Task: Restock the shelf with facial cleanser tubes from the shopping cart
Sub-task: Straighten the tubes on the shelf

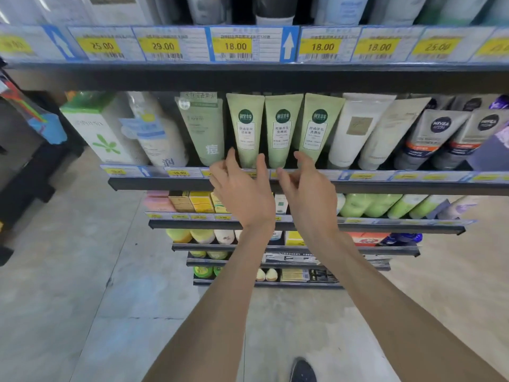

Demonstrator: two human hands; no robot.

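Both my left hand (242,188) and right hand (305,186) hover loosely open and empty before three upright pale-green plastic cleanser tubes (282,130); a careless nudge could topple them.

place: retail shop, skincare/toiletries aisle
fixture: tiered dark metal shelf (275,186), several more tiers stepping down below it, one tier above
pricing: yellow price tags (235,46) with barcodes in clear rail strips along the tier above the shelf; readable values 25.00, 29.00, 18.00; same tag strips on the shelf's own front edge and the tiers below
stock: light green cleanser tubes (282,130) standing cap-down in a row on the shelf, white tubes and grey Nivea tubes (432,136) to their right, boxed and bottled products to their left
lower tiers: small boxes, green bottles
floor: bare grey concrete (82,271) below the shelf
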